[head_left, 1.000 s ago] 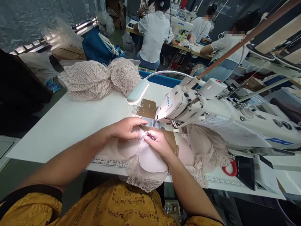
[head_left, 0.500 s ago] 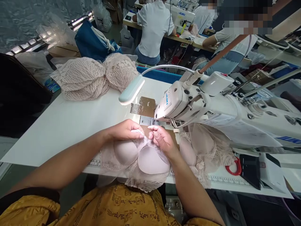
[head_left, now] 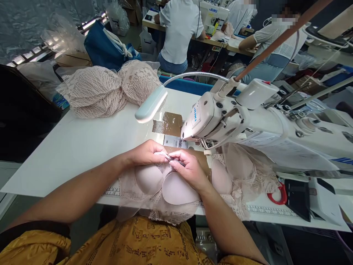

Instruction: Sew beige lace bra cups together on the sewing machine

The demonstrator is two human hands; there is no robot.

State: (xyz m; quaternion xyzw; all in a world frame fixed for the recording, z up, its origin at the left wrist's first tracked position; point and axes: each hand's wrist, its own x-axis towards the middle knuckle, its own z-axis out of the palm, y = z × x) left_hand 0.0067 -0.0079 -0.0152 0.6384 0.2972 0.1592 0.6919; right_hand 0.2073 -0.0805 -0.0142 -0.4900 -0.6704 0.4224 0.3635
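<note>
A pale pink lace bra (head_left: pixel 165 186) lies cups-up at the near edge of the white sewing table (head_left: pixel 82 143). My left hand (head_left: pixel 147 152) is closed, pinching the lace at the centre between the cups. My right hand (head_left: pixel 187 169) is closed on a small thin metal tool (head_left: pixel 173 159), whose tip meets the lace right by my left fingers. Both hands sit just in front of the needle area of the white sewing machine (head_left: pixel 248 125).
A stack of lace bras (head_left: pixel 107 88) sits at the table's far left. A gooseneck lamp (head_left: pixel 150 105) hangs over the middle. More pink bras (head_left: pixel 237 173) lie under the machine arm, with red-handled snips (head_left: pixel 277 193) and a black device (head_left: pixel 298 198) to the right. Other people sew behind.
My right hand dropped back onto the bra's centre and the thin tool shows again in its fingers. The camera tipped slightly downward.
</note>
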